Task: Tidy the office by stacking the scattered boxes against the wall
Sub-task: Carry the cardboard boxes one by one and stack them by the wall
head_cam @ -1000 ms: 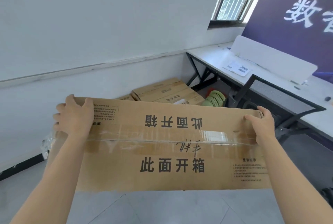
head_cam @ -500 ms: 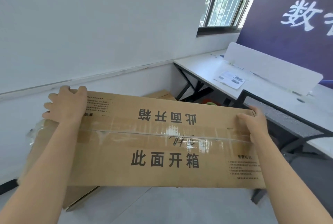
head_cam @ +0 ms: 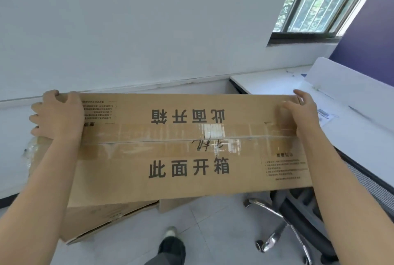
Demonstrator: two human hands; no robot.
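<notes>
I carry a long flat cardboard box (head_cam: 187,149), taped down its middle and printed with black characters, held level in front of me. My left hand (head_cam: 56,115) grips its far left corner, fingers curled over the edge. My right hand (head_cam: 302,113) grips the far right corner the same way. Below the held box, other cardboard boxes (head_cam: 102,215) lie on the floor next to the white wall (head_cam: 149,30). The held box hides most of them.
A white desk (head_cam: 277,81) with a white divider panel (head_cam: 349,79) and papers stands at the right. A black office chair with a chrome base (head_cam: 275,215) sits right of the boxes. My foot (head_cam: 170,243) is on the grey tiled floor. A window (head_cam: 319,0) is up right.
I have stepped closer to the wall and the box has risen in view. The far stack of boxes and the green basket under the desk have dropped out of sight behind it.
</notes>
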